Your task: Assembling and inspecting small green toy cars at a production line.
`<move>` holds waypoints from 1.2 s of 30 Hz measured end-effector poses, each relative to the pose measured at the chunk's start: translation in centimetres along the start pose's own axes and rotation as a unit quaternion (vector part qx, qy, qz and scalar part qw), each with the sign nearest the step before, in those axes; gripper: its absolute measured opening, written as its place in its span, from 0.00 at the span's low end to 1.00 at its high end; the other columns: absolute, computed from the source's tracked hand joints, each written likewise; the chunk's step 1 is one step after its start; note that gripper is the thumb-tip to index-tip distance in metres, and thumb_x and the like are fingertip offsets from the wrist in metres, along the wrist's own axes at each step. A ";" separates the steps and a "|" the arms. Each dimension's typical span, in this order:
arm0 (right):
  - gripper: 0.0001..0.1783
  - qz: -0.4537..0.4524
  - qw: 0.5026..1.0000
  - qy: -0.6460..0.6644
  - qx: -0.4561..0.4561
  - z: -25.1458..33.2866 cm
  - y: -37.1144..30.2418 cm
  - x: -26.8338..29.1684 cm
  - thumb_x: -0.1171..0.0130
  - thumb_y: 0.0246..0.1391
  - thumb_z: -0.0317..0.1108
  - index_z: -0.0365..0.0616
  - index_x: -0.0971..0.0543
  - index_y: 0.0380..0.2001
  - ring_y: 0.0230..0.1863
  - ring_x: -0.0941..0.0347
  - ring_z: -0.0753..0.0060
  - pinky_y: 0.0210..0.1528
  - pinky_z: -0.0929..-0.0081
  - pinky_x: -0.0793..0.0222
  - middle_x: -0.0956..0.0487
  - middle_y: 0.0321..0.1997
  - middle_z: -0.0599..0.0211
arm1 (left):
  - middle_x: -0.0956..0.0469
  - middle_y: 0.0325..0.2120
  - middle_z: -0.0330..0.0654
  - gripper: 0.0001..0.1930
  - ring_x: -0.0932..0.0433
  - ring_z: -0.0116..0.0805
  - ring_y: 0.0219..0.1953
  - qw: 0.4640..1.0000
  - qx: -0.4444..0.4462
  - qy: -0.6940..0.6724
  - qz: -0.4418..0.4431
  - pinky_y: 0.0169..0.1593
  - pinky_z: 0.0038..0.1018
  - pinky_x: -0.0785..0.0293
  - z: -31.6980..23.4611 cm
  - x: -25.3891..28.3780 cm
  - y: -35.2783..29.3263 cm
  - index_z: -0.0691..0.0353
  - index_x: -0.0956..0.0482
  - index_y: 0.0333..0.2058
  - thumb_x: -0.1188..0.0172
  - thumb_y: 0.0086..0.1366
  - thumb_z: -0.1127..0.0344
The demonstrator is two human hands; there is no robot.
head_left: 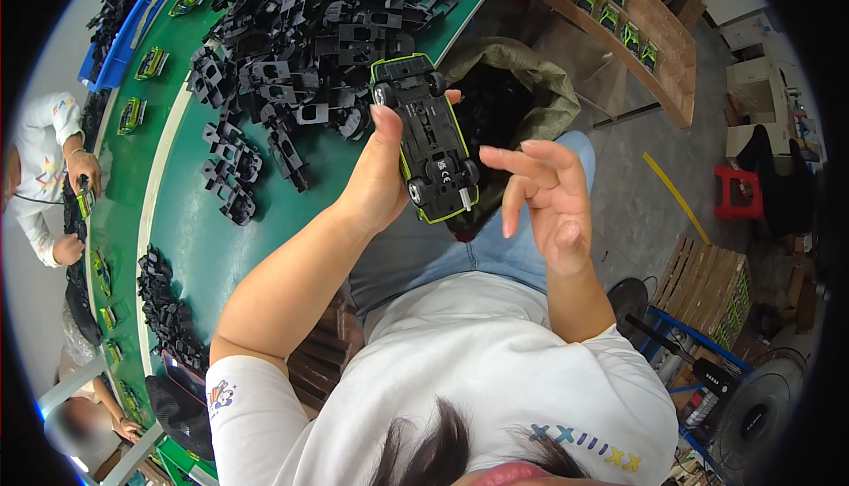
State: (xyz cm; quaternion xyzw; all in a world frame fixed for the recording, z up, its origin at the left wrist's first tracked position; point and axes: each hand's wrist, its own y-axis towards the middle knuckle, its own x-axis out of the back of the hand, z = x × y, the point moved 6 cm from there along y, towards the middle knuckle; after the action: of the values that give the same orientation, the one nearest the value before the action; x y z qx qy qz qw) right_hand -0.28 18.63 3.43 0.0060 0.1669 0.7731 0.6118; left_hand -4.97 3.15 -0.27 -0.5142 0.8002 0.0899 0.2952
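A green toy car (431,137) with a black underside is turned bottom-up toward me, its wheels showing. My left hand (378,172) grips it along its left side, thumb near one wheel and a fingertip showing at the far edge. Just right of the car, my right hand (553,198) is raised with fingers apart and holds nothing. Beyond the car, a heap of black plastic car parts (301,53) covers much of the green table (181,221). Behind the car and to its right is an open sack (553,79) with dark contents that I cannot make out.
Green toy cars (133,115) sit along the lane at left, where a co-worker's hands (84,170) handle one. A blue bin (115,53) stands far left. A wooden tray (663,92) of cars, a red stool (737,192) and a fan (756,415) are on the right.
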 end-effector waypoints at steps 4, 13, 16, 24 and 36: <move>0.49 0.059 0.998 0.030 -0.003 -0.8 0.0 -0.6 0.54 0.50 0.73 0.34 0.36 0.55 0.17 0.35 0.86 0.19 0.90 0.43 0.19 0.32 0.59 | 0.27 0.38 0.37 0.54 0.26 0.27 0.42 1.000 0.002 -0.008 0.010 0.47 0.28 0.27 -0.2 -0.2 0.1 0.64 0.39 0.59 0.67 0.50 0.19; 0.54 -0.023 1.000 0.005 0.016 -0.2 0.2 -0.6 0.60 0.49 0.77 0.30 0.35 0.54 0.15 0.37 0.84 0.19 0.88 0.44 0.22 0.22 0.66 | 0.26 0.35 0.38 0.58 0.24 0.26 0.38 1.000 -0.004 -0.009 0.009 0.41 0.25 0.24 -0.2 -0.1 0.1 0.66 0.39 0.58 0.69 0.46 0.17; 0.55 0.216 0.974 0.060 0.034 -1.6 -1.2 1.3 0.59 0.48 0.78 0.30 0.35 0.54 0.16 0.36 0.85 0.19 0.88 0.44 0.22 0.21 0.68 | 0.26 0.34 0.38 0.58 0.24 0.27 0.36 0.998 0.008 -0.049 0.038 0.41 0.26 0.23 -0.2 0.0 0.2 0.66 0.38 0.58 0.69 0.46 0.17; 0.54 0.096 0.992 0.056 -0.066 -0.6 -0.4 -1.3 0.59 0.49 0.76 0.27 0.32 0.52 0.13 0.39 0.87 0.16 0.88 0.48 0.21 0.21 0.66 | 0.25 0.35 0.39 0.55 0.23 0.29 0.37 0.998 0.006 -0.063 0.010 0.42 0.30 0.23 -0.4 0.8 -0.9 0.64 0.35 0.56 0.69 0.48 0.18; 0.27 -0.038 0.985 0.150 -0.077 -6.7 -1.6 4.9 0.63 0.66 0.53 0.39 0.25 0.37 0.15 0.46 0.84 0.18 0.85 0.54 0.34 0.14 0.73 | 0.22 0.29 0.44 0.38 0.21 0.35 0.29 0.910 -0.179 0.209 -0.309 0.35 0.29 0.23 -17.9 7.8 -8.8 0.64 0.27 0.48 0.62 0.63 0.31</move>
State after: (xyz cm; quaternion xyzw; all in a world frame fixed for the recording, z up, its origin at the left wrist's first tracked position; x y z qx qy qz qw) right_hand -1.39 21.87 -4.31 -0.1633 0.1970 0.7520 0.6075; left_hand -6.39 -14.81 11.22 -0.7868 0.6155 0.0265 0.0372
